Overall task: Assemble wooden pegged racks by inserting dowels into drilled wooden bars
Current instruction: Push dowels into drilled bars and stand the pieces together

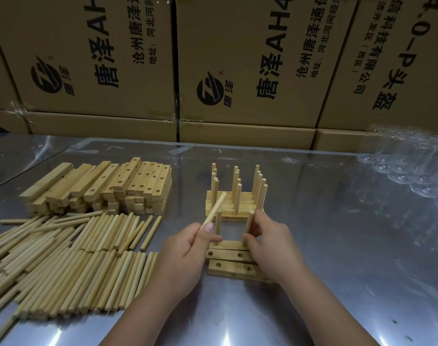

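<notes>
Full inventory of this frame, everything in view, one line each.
Boxes: several, brown with black print, stacked behind the table.
Table: one, shiny metal.
Plastic packaging: one heap, clear, far right.
Bar stack: many drilled bars, pale wood, left rear.
Loose dowels: many, pale wood, left front.
Finished racks: several, pale wood, centre, pegs upright.
Bars in work: three, pale wood, centre front.
Upright dowels: two, pale wood, in the rearmost of those bars.
Held dowel: one, pale wood, tilted.
Left hand: pinches the held dowel.
Right hand: grips the right upright dowel.
</notes>
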